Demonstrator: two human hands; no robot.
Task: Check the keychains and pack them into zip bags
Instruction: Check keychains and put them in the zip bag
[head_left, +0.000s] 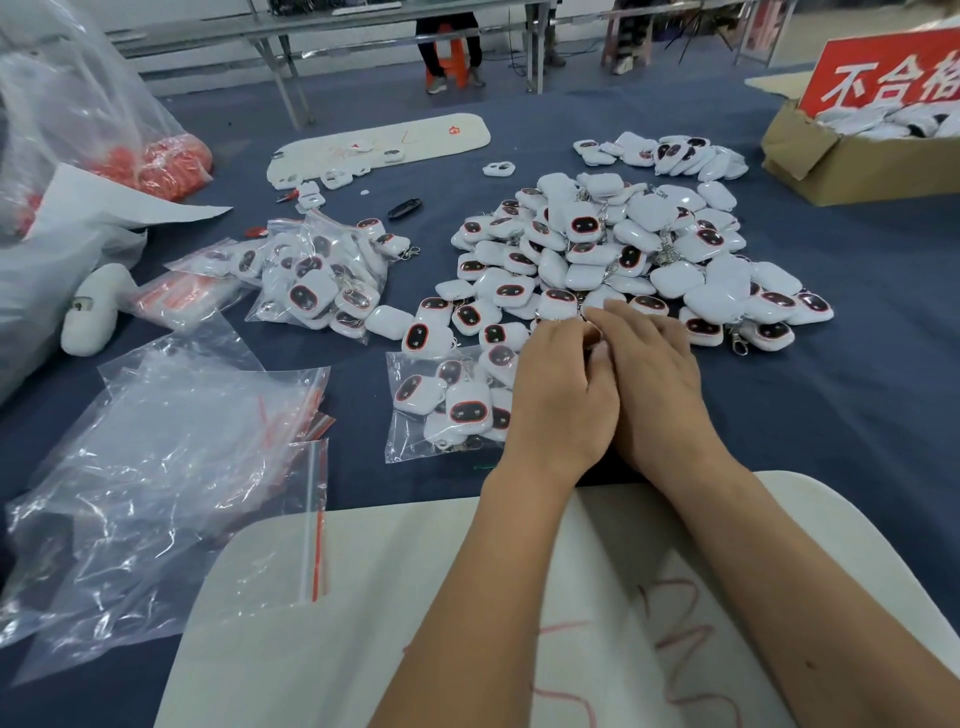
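We see two hands, the left hand (558, 387) and right hand (657, 382), side by side at the near edge of one keychain pile (613, 254) mid-table (857, 415), fingers curled together on something hidden; one filled zip bag (447, 405) touches the left hand, a stack of empty zip bags (171, 483) lies toward the left edge.

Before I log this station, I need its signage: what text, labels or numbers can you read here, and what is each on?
"不合格", white on the red sign standing in the cardboard box; the last character is cut off at the frame edge.
Small red logo on the far white mat: too small to read.
Red scrawl on the near white mat: no legible word.
Keychain faces: no text visible.
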